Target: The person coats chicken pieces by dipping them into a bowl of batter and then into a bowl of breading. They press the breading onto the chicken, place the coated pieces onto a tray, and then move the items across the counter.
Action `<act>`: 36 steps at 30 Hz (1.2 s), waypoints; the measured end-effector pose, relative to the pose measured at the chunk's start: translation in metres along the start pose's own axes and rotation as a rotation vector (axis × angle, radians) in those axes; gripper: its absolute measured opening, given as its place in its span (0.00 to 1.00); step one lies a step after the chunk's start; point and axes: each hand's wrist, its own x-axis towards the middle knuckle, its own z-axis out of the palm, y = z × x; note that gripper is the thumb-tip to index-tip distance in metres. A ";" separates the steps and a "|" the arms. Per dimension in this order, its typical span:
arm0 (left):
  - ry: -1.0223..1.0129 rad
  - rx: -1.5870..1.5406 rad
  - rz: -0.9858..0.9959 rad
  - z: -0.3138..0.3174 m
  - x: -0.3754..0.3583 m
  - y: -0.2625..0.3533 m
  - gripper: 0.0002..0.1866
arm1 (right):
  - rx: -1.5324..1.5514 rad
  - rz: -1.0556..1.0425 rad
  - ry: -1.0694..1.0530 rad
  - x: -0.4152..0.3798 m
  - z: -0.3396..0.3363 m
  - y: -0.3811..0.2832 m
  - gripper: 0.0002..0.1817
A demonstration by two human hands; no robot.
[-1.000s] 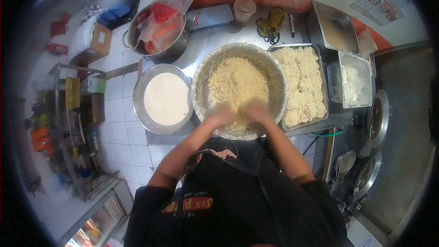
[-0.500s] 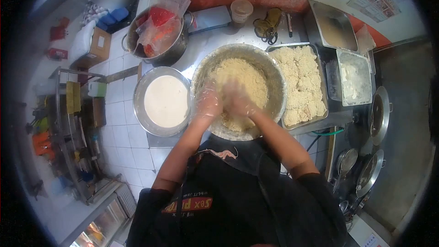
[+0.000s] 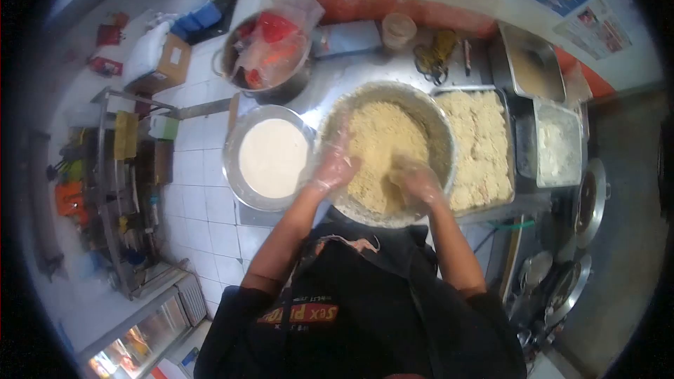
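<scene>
A large metal bowl (image 3: 447, 142) in front of me holds pale yellow crumbs (image 3: 382, 126). My left hand (image 3: 337, 167), in a clear plastic glove, rests over the bowl's left side with its thumb and fingers apart. On the right side of the crumbs is my gloved right hand (image 3: 419, 181), fingers pointing down into them; motion blur and crumbs obscure the fingertips, and I cannot tell if they grip anything. Left of the bowl stands a metal basin (image 3: 234, 175) of creamy white batter (image 3: 274, 158). A tray of crumb-coated pieces (image 3: 479, 147) lies directly to the right.
A big pot (image 3: 302, 84) with plastic bags sits at back left. Behind the bowl are a plastic tub (image 3: 399, 30), a dark yellow bundle (image 3: 437, 55) and a marker (image 3: 467, 57). Steel containers (image 3: 528, 63) and a white-dusted bin (image 3: 559, 142) stand at right, pans (image 3: 591, 202) beyond.
My hands have moved apart: the right has gone to the right side of the crumbs, while the left stays by the left rim. The whole view has shifted slightly.
</scene>
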 end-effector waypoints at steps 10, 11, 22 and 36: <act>0.502 0.741 0.371 -0.165 0.141 -0.005 0.14 | 0.781 0.124 0.253 -0.014 -0.015 -0.021 0.27; 0.506 0.744 0.380 -0.178 0.155 0.003 0.14 | 0.802 0.143 0.244 -0.015 -0.015 -0.020 0.26; 0.020 1.211 -0.645 -0.156 0.214 -0.012 0.21 | 0.734 0.181 0.280 -0.031 -0.011 -0.019 0.23; 0.122 1.265 -0.182 -0.182 0.233 -0.113 0.27 | 0.799 0.216 0.317 -0.044 -0.016 -0.029 0.22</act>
